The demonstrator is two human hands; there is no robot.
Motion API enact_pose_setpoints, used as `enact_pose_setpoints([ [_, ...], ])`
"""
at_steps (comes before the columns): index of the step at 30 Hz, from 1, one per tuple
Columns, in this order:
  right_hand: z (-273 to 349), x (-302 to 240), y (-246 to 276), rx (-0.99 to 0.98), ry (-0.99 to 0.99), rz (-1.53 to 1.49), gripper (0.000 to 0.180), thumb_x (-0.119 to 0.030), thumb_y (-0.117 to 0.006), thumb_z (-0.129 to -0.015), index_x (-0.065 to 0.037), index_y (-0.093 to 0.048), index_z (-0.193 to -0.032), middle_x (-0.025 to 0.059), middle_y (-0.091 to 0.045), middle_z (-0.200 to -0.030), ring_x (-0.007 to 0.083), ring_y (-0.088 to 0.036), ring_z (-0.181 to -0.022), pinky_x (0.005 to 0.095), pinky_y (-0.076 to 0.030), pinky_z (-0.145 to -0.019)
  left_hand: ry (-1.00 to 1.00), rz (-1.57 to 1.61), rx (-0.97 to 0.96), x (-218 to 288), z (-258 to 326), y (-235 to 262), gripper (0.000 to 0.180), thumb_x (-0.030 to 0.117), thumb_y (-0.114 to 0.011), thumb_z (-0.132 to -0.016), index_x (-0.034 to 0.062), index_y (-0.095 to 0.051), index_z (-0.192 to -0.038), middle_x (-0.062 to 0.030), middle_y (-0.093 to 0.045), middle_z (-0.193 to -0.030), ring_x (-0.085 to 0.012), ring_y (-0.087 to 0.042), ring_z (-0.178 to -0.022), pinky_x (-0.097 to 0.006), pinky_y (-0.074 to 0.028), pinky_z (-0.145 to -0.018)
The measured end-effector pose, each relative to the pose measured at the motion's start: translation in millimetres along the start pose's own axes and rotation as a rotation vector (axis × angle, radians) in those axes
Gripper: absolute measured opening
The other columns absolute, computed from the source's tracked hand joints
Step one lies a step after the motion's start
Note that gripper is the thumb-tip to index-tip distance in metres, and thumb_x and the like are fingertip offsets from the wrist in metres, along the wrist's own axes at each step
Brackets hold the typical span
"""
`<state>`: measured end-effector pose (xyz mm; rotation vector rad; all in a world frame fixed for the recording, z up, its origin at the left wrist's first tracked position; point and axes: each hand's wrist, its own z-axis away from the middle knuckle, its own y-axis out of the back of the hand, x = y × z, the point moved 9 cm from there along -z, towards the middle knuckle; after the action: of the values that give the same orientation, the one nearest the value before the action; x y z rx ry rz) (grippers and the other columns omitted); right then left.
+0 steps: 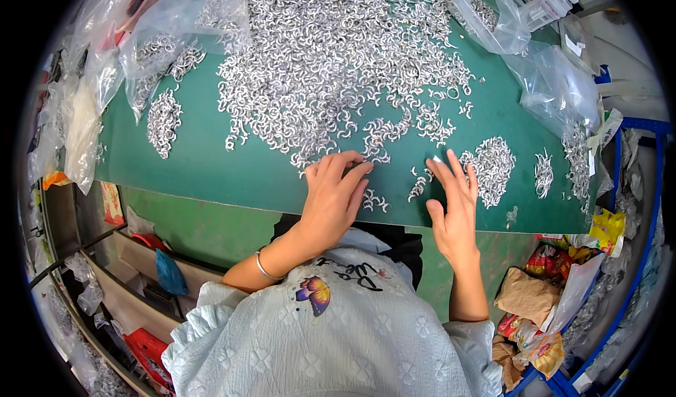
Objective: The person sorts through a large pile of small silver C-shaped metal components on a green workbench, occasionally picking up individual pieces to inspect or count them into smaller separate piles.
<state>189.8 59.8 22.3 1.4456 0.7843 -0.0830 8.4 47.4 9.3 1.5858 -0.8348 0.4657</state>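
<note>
Small silver crescent-shaped metal pieces (331,52) lie heaped on a green-topped table (211,165). At the heap's near edge, my left hand (331,193) is bent over the pieces, thumb and fingertips drawn close together; whatever is between them is too small to make out. My right hand (455,203) is open, its fingers stretched forward and its thumb apart. It rests between a small cluster of pieces (418,184) on its left and a larger separate pile (493,172) on its right. A few pieces (375,200) lie near the table's front edge between my hands.
Clear plastic bags (556,91) lie at the table's right, and more bags (190,24) holding pieces at the left. Another small pile (164,124) sits left of the heap. A white bottle (549,8) is at the far right. Below stand a drawer unit (134,270) and a blue frame (651,207).
</note>
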Motion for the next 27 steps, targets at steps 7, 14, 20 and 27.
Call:
enact_pose_setpoints([
  [7,-31.1,-1.1,-2.4,0.092,0.008,0.046,0.06,-0.023,-0.066,-0.087,0.002,-0.043,-0.137,0.0147,-0.058,-0.133,0.0353,-0.036,-0.14,0.0579,-0.018,-0.114,-0.035,0.001,-0.011,8.8,-6.4,2.2,0.031,0.002,-0.066,-0.083,0.0061,-0.063,-0.114,-0.0071,-0.055,-0.115,-0.0247,-0.052,-0.103,-0.04,-0.033,-0.086],
  [14,4.2,-8.6,1.2,0.015,0.016,-0.084,0.057,-0.02,-0.067,-0.085,0.003,-0.048,-0.134,0.0136,-0.063,-0.125,0.0359,-0.042,-0.136,0.0565,-0.019,-0.114,-0.028,-0.01,0.001,3.4,-4.0,0.4,0.032,0.002,-0.066,-0.083,0.006,-0.063,-0.115,-0.0071,-0.055,-0.114,-0.0248,-0.053,-0.102,-0.04,-0.033,-0.083],
  [20,-15.0,14.2,9.3,0.184,-0.056,-0.052,0.047,-0.024,-0.057,-0.093,0.002,-0.049,-0.132,0.0144,-0.061,-0.129,0.0367,-0.041,-0.136,0.0553,-0.02,-0.114,-0.071,0.016,-0.02,14.9,-8.7,-3.9,0.033,0.002,-0.066,-0.082,0.0061,-0.063,-0.115,-0.0067,-0.055,-0.115,-0.0241,-0.053,-0.102,-0.039,-0.033,-0.084],
  [27,-2.3,10.5,10.1,0.159,-0.022,-0.077,0.049,-0.029,-0.052,-0.097,0.002,-0.045,-0.135,0.0149,-0.06,-0.131,0.0372,-0.039,-0.137,0.0552,-0.02,-0.114,-0.062,0.007,-0.022,15.4,-7.0,-4.3,0.032,0.001,-0.066,-0.083,0.006,-0.063,-0.114,-0.0064,-0.056,-0.117,-0.0225,-0.054,-0.101,-0.038,-0.033,-0.087],
])
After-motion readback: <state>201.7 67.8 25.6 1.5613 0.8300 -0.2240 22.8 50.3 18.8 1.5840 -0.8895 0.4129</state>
